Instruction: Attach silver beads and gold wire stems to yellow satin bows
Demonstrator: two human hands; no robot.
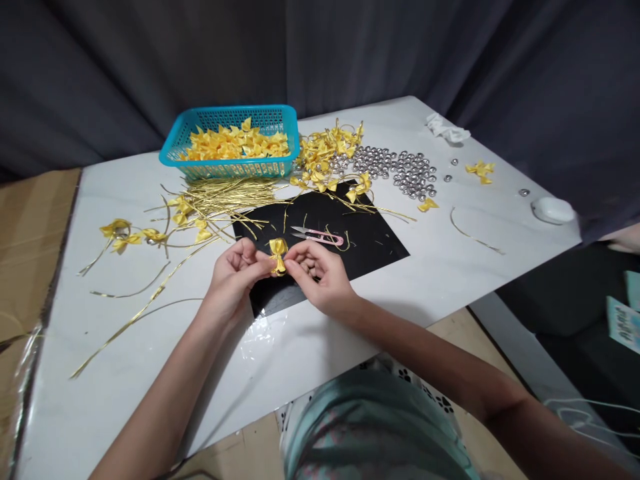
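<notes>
A small yellow ribbon bow (pixel 278 248) is pinched between my two hands above a black mat (pixel 380 250). My left hand (pixel 237 270) grips its left side with thumb and forefinger. On the other side, my right hand (pixel 320 273) has its thumb and fingertips closed at the bow's edge. Pink-handled thread snips (pixel 320 235) lie on the mat just beyond my hands, among loose bits of gold cord. A bundle of gold cords (pixel 227 197) lies behind my left hand.
A blue basket (pixel 291 143) of yellow bows stands at the back. Beside it are a pile of tied bows (pixel 330 147) and many silver beads (pixel 413 175). Further right lie a crumpled white tissue (pixel 445 130) and a white case (pixel 553 211). Loose cords (pixel 145 310) cross the left side.
</notes>
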